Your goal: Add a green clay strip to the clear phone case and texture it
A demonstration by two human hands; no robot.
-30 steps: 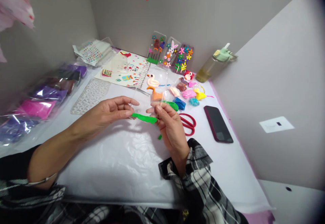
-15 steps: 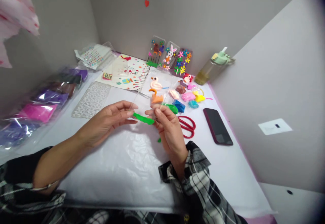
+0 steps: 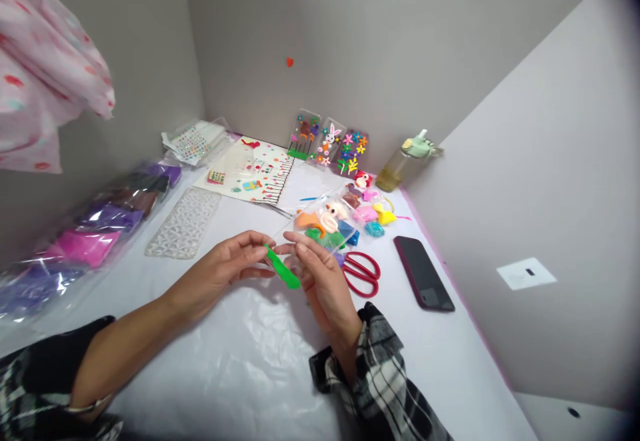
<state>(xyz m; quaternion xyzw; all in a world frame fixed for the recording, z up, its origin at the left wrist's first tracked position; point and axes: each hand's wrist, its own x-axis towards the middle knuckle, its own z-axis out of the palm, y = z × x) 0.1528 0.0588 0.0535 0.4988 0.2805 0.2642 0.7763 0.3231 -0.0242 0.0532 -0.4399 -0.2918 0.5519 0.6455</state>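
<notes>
A clear phone case (image 3: 305, 218) is held up at its near end between my two hands, tilted to the right. A green clay strip (image 3: 284, 272) runs along that near end. On or behind the clear sheet show a white clay swan (image 3: 329, 217) and an orange clay piece (image 3: 311, 222). My left hand (image 3: 237, 262) pinches the left corner, thumb and fingers closed beside the strip. My right hand (image 3: 323, 278) grips the right side with bent fingers, its fingertips partly hidden. Red-handled scissors (image 3: 363, 274) lie just right of my right hand.
Behind the hands lie wrapped clay lumps (image 3: 366, 214). Three decorated cases (image 3: 330, 142) lean on the wall near a bottle (image 3: 400, 164). A phone (image 3: 424, 273) lies right, a textured clear sheet (image 3: 183, 224) and bagged clay (image 3: 90, 244) left. A printed sheet (image 3: 273, 168) lies at the back.
The case has swung and tilted to the right, so the green strip now slants down to the right. Both hands still hold it. The whole view has shifted, with things appearing lower.
</notes>
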